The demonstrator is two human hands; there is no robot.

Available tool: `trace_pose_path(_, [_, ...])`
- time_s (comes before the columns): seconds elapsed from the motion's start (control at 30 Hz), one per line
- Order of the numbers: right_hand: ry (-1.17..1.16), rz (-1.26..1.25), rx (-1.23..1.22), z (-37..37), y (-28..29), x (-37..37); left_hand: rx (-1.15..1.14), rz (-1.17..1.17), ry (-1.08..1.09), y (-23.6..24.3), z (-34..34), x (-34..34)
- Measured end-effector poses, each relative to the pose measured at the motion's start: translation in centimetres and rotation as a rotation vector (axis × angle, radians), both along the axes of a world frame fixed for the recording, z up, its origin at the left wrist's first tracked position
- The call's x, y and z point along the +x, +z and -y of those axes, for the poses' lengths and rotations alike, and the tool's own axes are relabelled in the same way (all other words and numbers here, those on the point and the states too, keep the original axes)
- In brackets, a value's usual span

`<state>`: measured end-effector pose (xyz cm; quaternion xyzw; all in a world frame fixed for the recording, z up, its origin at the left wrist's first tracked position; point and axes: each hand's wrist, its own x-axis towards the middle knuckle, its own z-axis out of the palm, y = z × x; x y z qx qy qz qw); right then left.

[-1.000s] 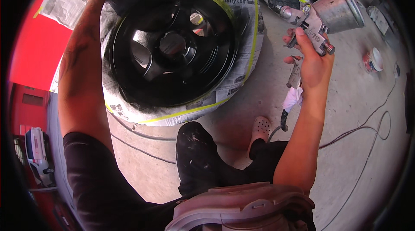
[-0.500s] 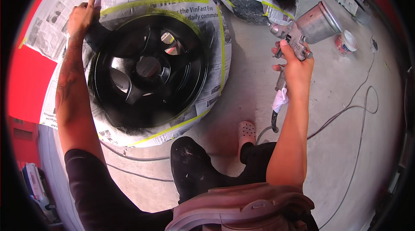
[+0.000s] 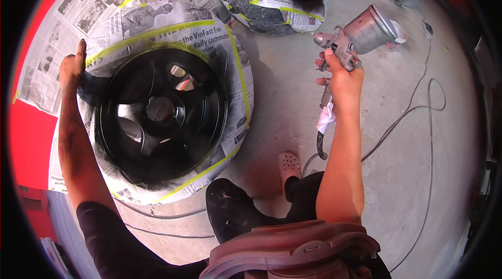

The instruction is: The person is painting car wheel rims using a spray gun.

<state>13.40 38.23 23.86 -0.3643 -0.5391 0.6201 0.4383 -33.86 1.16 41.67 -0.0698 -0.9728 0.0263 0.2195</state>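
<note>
A glossy black wheel rim [image 3: 159,138] sits in a tyre covered with newspaper [image 3: 238,135] and yellow tape. My left hand [image 3: 72,72] is at the tyre's far left edge, closed against the paper, one finger extended upward; its other fingers are partly hidden. Over to the right, my right hand [image 3: 345,83] holds a metal spray gun [image 3: 342,51] with a silver cup on top, fingers around its handle and trigger. Its nozzle points left. A hose with a pale cloth [image 3: 326,117] wrapped around it hangs from the handle.
Another newspaper-masked wheel [image 3: 272,15] lies beyond, at the top centre. Newspaper sheets [image 3: 73,23] cover a red surface [image 3: 29,138] behind my left hand. A white tub [image 3: 400,36] stands behind the spray gun. Hoses or cords [image 3: 402,119] trail over the concrete floor [image 3: 392,174].
The view has tilted, so the wheel appears lower and farther left, and the spray gun slightly left. Both hands keep their holds.
</note>
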Motion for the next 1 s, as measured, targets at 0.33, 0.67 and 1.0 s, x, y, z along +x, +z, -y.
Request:
trace_pose_path(0.33, [0.099,-0.058,0.008,0.8,0.0,-2.6,0.090,-0.033,0.028,-0.3,-0.8,2.5])
trace_pose_path(0.67, [0.213,-0.104,-0.026,4.1,-0.4,-4.5,0.105,-0.057,0.054,-0.5,-2.2,4.7])
trace_pose_path(1.0, [0.366,-0.099,0.001,7.1,-0.6,-6.0,0.059,-0.576,-0.384,-6.3,-1.2,8.5])
